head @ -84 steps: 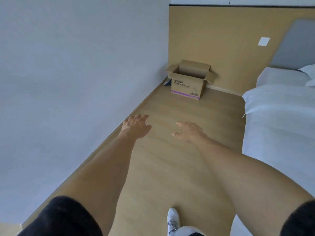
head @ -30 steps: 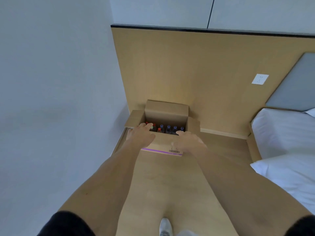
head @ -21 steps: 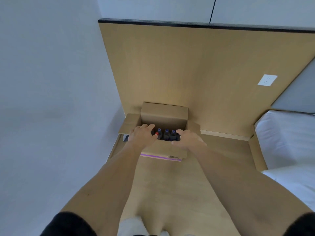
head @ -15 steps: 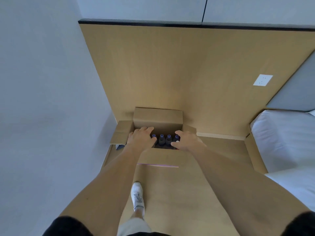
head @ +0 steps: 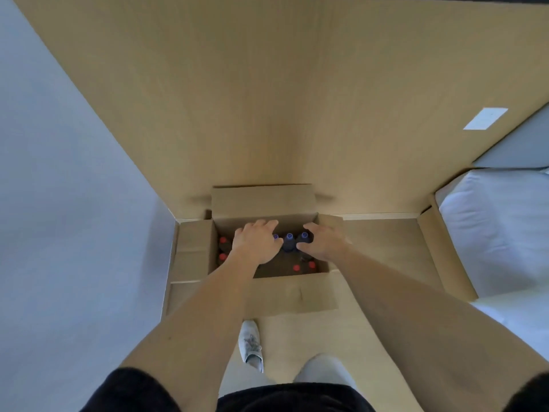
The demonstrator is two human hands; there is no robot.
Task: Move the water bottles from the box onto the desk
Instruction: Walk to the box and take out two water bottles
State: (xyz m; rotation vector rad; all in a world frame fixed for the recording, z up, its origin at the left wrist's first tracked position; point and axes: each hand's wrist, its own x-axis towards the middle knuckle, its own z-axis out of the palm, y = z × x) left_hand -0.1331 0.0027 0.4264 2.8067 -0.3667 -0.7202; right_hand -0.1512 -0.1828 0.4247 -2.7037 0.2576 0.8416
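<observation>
Both hands, left hand (head: pixel 258 244) and right hand (head: pixel 322 242), now lower among bottles (head: pixel 288 241), grasp unclear

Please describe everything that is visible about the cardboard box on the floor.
The cardboard box is plain brown and stands on the wooden floor in the corner, against the wood-panelled wall. All four flaps are open: the far one leans on the wall, the others are folded outward. Inside stand dark bottles, some with red caps and some with blue caps. The left hand and the right hand reach into it over the bottles; whether they touch the cardboard cannot be told.
</observation>
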